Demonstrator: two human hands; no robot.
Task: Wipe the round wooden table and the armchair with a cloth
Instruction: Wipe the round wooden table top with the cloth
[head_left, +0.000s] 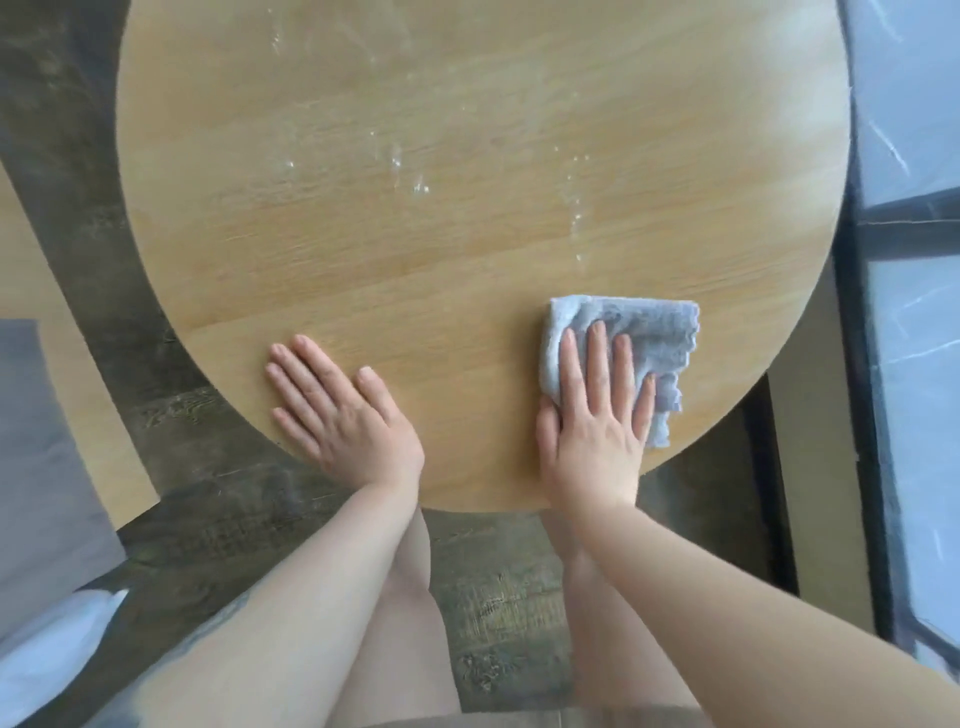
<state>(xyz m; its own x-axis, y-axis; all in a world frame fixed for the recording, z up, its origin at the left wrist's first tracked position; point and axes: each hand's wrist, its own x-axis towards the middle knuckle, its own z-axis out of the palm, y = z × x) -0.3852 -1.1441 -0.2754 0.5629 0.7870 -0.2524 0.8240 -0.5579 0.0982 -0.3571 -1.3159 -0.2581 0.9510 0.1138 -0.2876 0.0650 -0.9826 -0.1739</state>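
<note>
The round wooden table (467, 234) fills the upper middle of the view, with small wet droplets and streaks on its far half. A folded pale blue-grey cloth (654, 332) lies on the table near its right front edge. My right hand (592, 415) presses flat on the cloth with fingers spread. My left hand (337, 410) rests flat on the bare wood near the table's left front edge, fingers apart, holding nothing. A grey upholstered piece (36, 457) at the left edge may be the armchair; I cannot tell.
Dark wood-grain floor (218, 545) surrounds the table. A black-framed window or glass panel (893, 260) runs along the right side, close to the table's edge. My bare legs (410, 623) stand just below the table's front edge.
</note>
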